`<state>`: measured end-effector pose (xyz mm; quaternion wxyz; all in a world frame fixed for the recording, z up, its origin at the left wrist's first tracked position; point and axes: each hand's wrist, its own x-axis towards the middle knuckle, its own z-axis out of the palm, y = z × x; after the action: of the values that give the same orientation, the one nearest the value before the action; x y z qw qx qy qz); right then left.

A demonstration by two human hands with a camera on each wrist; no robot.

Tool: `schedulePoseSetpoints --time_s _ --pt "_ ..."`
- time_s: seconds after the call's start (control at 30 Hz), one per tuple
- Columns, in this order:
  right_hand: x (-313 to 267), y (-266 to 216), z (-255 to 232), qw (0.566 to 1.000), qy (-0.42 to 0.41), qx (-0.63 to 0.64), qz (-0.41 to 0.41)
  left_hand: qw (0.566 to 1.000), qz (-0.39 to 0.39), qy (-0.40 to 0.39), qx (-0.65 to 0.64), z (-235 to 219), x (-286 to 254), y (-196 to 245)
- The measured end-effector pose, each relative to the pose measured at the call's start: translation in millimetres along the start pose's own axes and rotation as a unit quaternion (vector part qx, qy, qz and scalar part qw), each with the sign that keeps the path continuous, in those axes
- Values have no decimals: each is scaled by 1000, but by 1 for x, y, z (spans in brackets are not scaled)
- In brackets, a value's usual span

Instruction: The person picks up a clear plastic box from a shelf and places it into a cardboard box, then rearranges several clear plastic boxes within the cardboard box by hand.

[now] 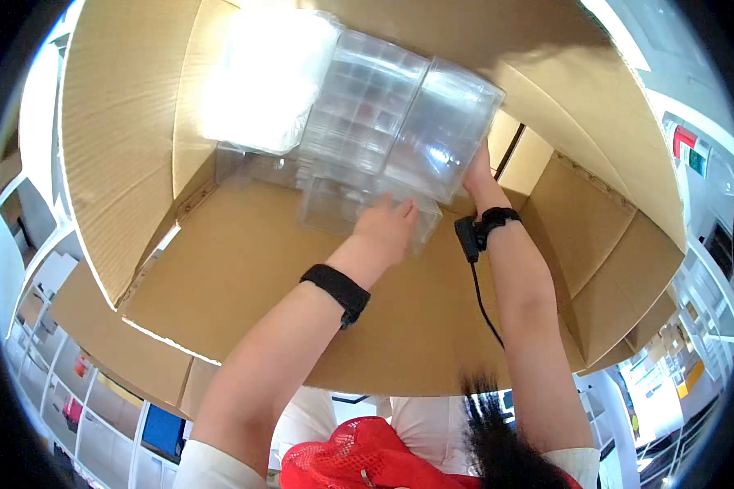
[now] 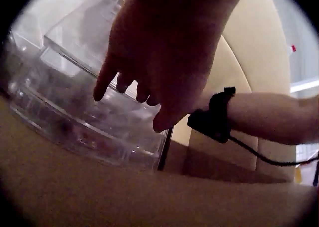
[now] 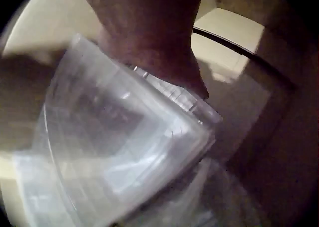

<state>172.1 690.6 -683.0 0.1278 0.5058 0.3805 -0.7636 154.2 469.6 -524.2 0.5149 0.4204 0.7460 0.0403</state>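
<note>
Clear plastic containers fill the far part of a large cardboard box (image 1: 245,269). My left hand (image 1: 387,226) lies over a low clear container (image 1: 326,208) in front, its fingers spread and extended. In the left wrist view, the left hand (image 2: 154,62) reaches down above the containers' edges, thumb apart from the fingers. My right hand (image 1: 479,169) is at the right side of a tall clear container (image 1: 444,122). In the right wrist view, the right hand (image 3: 149,42) disappears behind that container's edge, its fingers hidden. I cannot tell whether they grip it.
A bright, whitish wrapped stack (image 1: 265,81) stands at the box's back left. Raised cardboard flaps (image 1: 126,122) surround the opening. A black cable (image 1: 485,306) hangs from the right wristband. A red mesh item (image 1: 359,456) is near the body.
</note>
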Motion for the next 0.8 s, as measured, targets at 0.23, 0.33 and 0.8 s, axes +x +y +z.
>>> schedulePoseSetpoints --time_s 0.23,0.33,0.8 --pt "15 -10 -22 973 -32 -215 82 989 4 -16 -145 -17 5 -7" --pt "6 -18 -20 981 -12 -171 89 987 -4 -15 -160 -17 -2 -12" --pt "-118 20 -4 917 -176 -140 330 996 -57 -45 -58 -20 -30 -54"
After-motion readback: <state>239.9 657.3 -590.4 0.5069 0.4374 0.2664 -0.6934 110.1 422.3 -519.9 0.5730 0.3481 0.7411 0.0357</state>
